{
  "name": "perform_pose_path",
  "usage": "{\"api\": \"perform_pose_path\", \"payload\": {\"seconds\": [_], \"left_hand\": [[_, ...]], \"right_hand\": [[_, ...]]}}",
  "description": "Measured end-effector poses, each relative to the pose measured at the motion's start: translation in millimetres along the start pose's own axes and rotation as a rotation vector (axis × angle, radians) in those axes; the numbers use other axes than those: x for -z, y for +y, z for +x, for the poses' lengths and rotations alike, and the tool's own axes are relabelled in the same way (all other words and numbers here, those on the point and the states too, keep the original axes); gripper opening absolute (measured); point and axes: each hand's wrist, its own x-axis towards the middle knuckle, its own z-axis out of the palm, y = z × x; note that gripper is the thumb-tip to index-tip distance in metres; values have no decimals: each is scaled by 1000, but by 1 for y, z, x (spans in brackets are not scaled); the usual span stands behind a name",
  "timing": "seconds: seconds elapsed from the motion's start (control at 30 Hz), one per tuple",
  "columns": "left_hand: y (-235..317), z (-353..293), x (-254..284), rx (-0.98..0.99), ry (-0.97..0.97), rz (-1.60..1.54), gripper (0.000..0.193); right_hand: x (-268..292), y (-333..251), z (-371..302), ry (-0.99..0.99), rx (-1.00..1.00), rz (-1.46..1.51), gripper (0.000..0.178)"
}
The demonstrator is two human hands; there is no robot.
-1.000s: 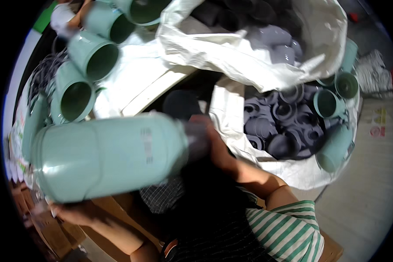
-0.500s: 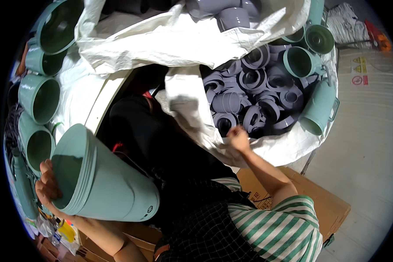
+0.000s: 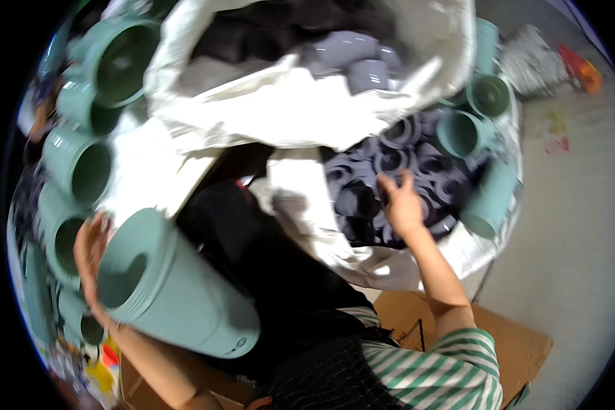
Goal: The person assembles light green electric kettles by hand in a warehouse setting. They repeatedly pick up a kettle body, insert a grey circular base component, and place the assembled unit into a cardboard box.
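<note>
Grasps green container (image 3: 201, 301) with left hand (image 3: 87, 254); holds right hand (image 3: 404, 208) spread over grey parts (image 3: 353, 199) inside near edge of white sack (image 3: 383, 270).

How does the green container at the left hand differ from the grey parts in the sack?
Colour: the green container is pale green; the grey parts are purplish grey.
Size: the container is far larger than each grey part.
Place: the container is held at its rim by the left hand; the parts lie heaped in the white sack.
Shared: both have round openings.
</note>
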Motion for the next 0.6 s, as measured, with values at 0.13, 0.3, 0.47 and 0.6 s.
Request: {"api": "perform_pose_path", "payload": {"seconds": [0.13, 0.3, 0.47, 0.6], "left_hand": [[25, 12, -15, 157, -118, 66, 104], [59, -5, -6, 188, -131, -13, 112], [73, -23, 11, 180, -123, -32, 128], [93, -38, 24, 97, -107, 51, 130]], "right_hand": [[93, -125, 55, 329, 257, 1233, 36], [146, -291, 51, -24, 279, 1879, 12], [182, -337, 59, -192, 244, 2429, 26], [131, -375, 17, -691, 310, 1884, 28]]}}
